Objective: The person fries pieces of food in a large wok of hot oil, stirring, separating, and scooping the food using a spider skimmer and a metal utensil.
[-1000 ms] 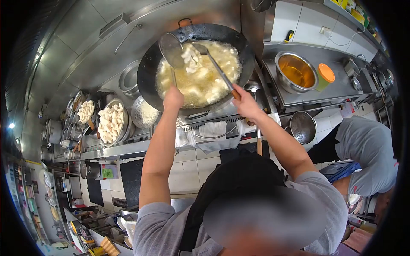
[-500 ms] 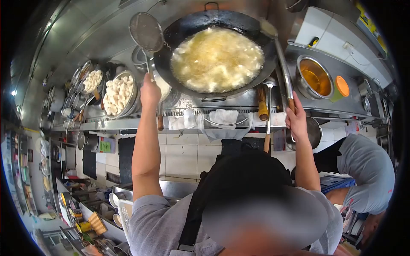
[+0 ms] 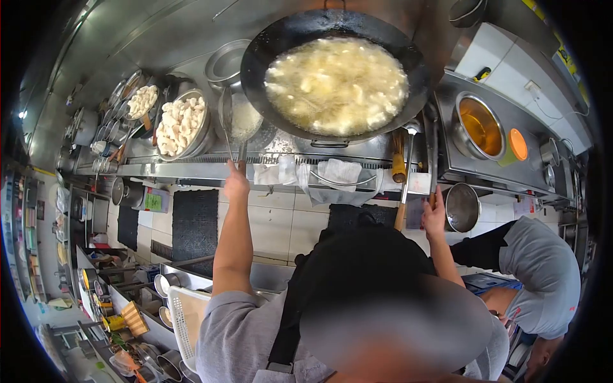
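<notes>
A large black wok (image 3: 255,96) holds bubbling oil with pale pieces (image 3: 338,86) frying in it. Left of the wok, my left hand (image 3: 237,183) is closed on the handle of a round strainer (image 3: 225,112), which appears nearly edge-on beside a shallow pan of pale crumbs (image 3: 244,121). On the right, my right hand (image 3: 435,214) grips the wooden handle of a long ladle-like tool (image 3: 433,140), held upright beside the counter. Its head is at the wok's right rim, clear of the oil.
Bowls of pale pieces (image 3: 181,126) stand at the left. A metal pot of amber liquid (image 3: 479,126) and an orange-lidded container (image 3: 518,145) are on the right counter. A brush (image 3: 398,167) stands below the wok. A co-worker (image 3: 543,274) bends at the lower right.
Both hands have come out from over the wok and down towards the counter's front edge, the strainer going left and the long tool right. The view has shifted too.
</notes>
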Demonstrator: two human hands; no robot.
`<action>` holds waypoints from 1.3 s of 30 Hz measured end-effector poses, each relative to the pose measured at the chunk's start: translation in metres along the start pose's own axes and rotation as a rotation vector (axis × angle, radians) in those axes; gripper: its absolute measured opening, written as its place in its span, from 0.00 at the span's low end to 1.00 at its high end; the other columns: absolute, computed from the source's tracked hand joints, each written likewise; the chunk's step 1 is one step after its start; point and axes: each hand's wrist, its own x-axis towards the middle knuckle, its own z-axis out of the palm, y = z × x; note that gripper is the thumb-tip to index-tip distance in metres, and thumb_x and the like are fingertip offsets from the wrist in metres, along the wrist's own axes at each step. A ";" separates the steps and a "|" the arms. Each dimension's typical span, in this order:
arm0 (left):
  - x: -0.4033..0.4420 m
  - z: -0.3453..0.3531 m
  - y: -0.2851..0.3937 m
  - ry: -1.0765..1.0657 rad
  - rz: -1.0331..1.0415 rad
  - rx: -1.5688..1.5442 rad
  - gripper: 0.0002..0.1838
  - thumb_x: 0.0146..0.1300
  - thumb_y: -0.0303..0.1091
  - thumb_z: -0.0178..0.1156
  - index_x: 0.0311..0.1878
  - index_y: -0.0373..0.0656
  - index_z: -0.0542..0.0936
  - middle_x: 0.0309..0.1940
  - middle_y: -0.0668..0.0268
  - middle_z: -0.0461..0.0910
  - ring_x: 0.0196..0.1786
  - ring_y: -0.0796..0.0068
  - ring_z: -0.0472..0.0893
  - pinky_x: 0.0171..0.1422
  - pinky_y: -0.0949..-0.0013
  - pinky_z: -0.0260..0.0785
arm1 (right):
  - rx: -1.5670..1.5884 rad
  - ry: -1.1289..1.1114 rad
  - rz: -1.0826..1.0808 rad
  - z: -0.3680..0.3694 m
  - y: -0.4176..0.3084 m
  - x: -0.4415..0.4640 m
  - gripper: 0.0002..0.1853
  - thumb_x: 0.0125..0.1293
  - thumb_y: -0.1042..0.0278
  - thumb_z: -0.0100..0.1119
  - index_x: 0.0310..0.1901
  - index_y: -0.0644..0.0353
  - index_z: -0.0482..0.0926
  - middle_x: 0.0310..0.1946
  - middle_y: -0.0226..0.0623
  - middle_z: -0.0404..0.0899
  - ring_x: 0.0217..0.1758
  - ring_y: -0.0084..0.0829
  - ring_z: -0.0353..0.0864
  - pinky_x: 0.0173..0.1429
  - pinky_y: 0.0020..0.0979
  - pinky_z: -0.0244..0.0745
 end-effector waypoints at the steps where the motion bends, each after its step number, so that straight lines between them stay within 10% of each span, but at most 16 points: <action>1: 0.001 0.001 0.003 -0.022 -0.018 -0.038 0.37 0.70 0.60 0.47 0.78 0.60 0.51 0.46 0.42 0.82 0.50 0.42 0.82 0.55 0.45 0.73 | -0.236 0.018 -0.231 -0.008 0.045 0.018 0.37 0.66 0.80 0.49 0.76 0.60 0.51 0.45 0.36 0.76 0.36 0.22 0.75 0.41 0.24 0.72; 2: 0.006 0.007 0.000 -0.002 0.025 -0.093 0.38 0.70 0.61 0.47 0.78 0.60 0.51 0.46 0.41 0.82 0.50 0.41 0.82 0.54 0.46 0.73 | -0.481 0.041 -0.449 -0.021 0.069 0.022 0.37 0.65 0.80 0.50 0.76 0.62 0.51 0.52 0.39 0.76 0.47 0.26 0.78 0.54 0.26 0.73; 3: 0.005 0.004 0.004 0.012 0.023 -0.099 0.38 0.69 0.61 0.49 0.78 0.60 0.51 0.45 0.41 0.82 0.49 0.40 0.82 0.53 0.46 0.74 | -0.368 -0.006 -0.223 -0.016 0.052 0.011 0.37 0.64 0.80 0.51 0.75 0.66 0.52 0.59 0.41 0.73 0.62 0.31 0.71 0.68 0.27 0.61; 6: -0.020 -0.031 0.031 0.082 0.022 -0.143 0.35 0.70 0.46 0.53 0.77 0.56 0.52 0.44 0.42 0.82 0.48 0.39 0.82 0.52 0.46 0.72 | -0.383 0.026 0.058 0.004 -0.004 -0.011 0.36 0.64 0.78 0.51 0.74 0.63 0.55 0.58 0.48 0.76 0.58 0.34 0.76 0.62 0.29 0.69; 11: -0.018 -0.030 0.029 0.222 0.256 -0.466 0.36 0.66 0.29 0.53 0.76 0.44 0.53 0.52 0.36 0.78 0.53 0.34 0.78 0.57 0.48 0.68 | -0.406 0.039 -0.127 -0.013 0.056 0.010 0.37 0.65 0.79 0.52 0.75 0.63 0.53 0.61 0.45 0.72 0.63 0.34 0.72 0.67 0.28 0.63; 12: -0.001 -0.014 0.024 0.478 0.570 -0.492 0.35 0.68 0.25 0.50 0.77 0.44 0.51 0.45 0.46 0.82 0.42 0.47 0.83 0.44 0.54 0.73 | -0.411 0.039 -0.126 -0.013 0.054 0.006 0.37 0.65 0.80 0.51 0.75 0.62 0.53 0.61 0.46 0.72 0.63 0.35 0.72 0.67 0.29 0.63; 14: -0.010 -0.015 0.023 -0.122 0.207 -1.077 0.30 0.70 0.23 0.46 0.75 0.44 0.55 0.32 0.63 0.76 0.28 0.72 0.77 0.27 0.69 0.68 | -0.476 0.073 -0.171 -0.015 0.058 0.001 0.37 0.65 0.80 0.51 0.76 0.58 0.53 0.55 0.44 0.75 0.53 0.34 0.76 0.59 0.30 0.69; 17: -0.022 0.003 0.032 -0.147 0.156 -1.373 0.15 0.74 0.26 0.45 0.62 0.44 0.66 0.24 0.71 0.67 0.19 0.85 0.63 0.19 0.79 0.55 | -0.466 0.074 -0.187 -0.018 0.070 0.001 0.38 0.66 0.79 0.51 0.77 0.52 0.52 0.40 0.38 0.76 0.32 0.29 0.75 0.38 0.30 0.73; 19: -0.020 0.014 0.027 -0.233 0.145 -1.450 0.12 0.75 0.27 0.45 0.59 0.44 0.66 0.24 0.71 0.67 0.19 0.84 0.63 0.20 0.78 0.56 | -0.390 0.054 -0.153 -0.023 0.078 -0.004 0.38 0.67 0.78 0.51 0.77 0.48 0.51 0.31 0.33 0.74 0.21 0.25 0.71 0.26 0.29 0.70; 22: -0.019 0.019 0.028 -0.364 0.099 -1.546 0.03 0.75 0.29 0.46 0.48 0.46 0.67 0.23 0.71 0.67 0.19 0.82 0.64 0.20 0.77 0.57 | -0.168 0.042 0.101 -0.025 0.019 -0.048 0.37 0.66 0.75 0.53 0.76 0.54 0.53 0.45 0.41 0.77 0.30 0.31 0.78 0.33 0.30 0.75; 26: 0.003 0.057 0.029 -0.421 0.033 -1.593 0.04 0.76 0.33 0.48 0.42 0.48 0.68 0.24 0.69 0.70 0.19 0.80 0.67 0.21 0.76 0.62 | 0.105 -0.037 0.248 -0.043 0.013 -0.085 0.40 0.68 0.77 0.52 0.78 0.41 0.49 0.25 0.27 0.65 0.15 0.18 0.61 0.18 0.26 0.59; 30: 0.017 0.096 0.026 -0.472 -0.071 -1.404 0.21 0.73 0.40 0.55 0.62 0.46 0.62 0.28 0.63 0.76 0.23 0.72 0.77 0.22 0.72 0.67 | -0.182 -0.084 0.259 -0.055 0.023 -0.100 0.37 0.66 0.76 0.54 0.76 0.49 0.55 0.38 0.36 0.76 0.23 0.26 0.70 0.29 0.25 0.67; 32: -0.002 0.087 0.039 -0.428 -0.159 -1.254 0.35 0.72 0.43 0.57 0.74 0.49 0.49 0.35 0.60 0.78 0.27 0.69 0.80 0.27 0.68 0.71 | -0.626 -0.030 -0.181 -0.072 0.050 -0.099 0.37 0.65 0.74 0.57 0.75 0.50 0.56 0.50 0.48 0.79 0.36 0.37 0.80 0.43 0.32 0.75; 33: 0.001 0.092 0.033 -0.481 -0.098 -1.234 0.43 0.71 0.47 0.56 0.77 0.52 0.40 0.46 0.54 0.78 0.37 0.63 0.83 0.34 0.63 0.74 | -0.617 -0.046 0.048 -0.069 0.025 -0.106 0.37 0.65 0.72 0.58 0.75 0.51 0.56 0.59 0.54 0.75 0.53 0.45 0.81 0.58 0.35 0.71; 39: -0.014 0.112 0.011 -0.443 -0.115 -1.450 0.37 0.74 0.52 0.47 0.77 0.51 0.43 0.60 0.47 0.72 0.55 0.52 0.79 0.52 0.52 0.74 | -0.958 0.008 -0.013 -0.096 0.015 -0.112 0.36 0.64 0.67 0.56 0.74 0.46 0.58 0.58 0.51 0.76 0.55 0.55 0.77 0.57 0.46 0.74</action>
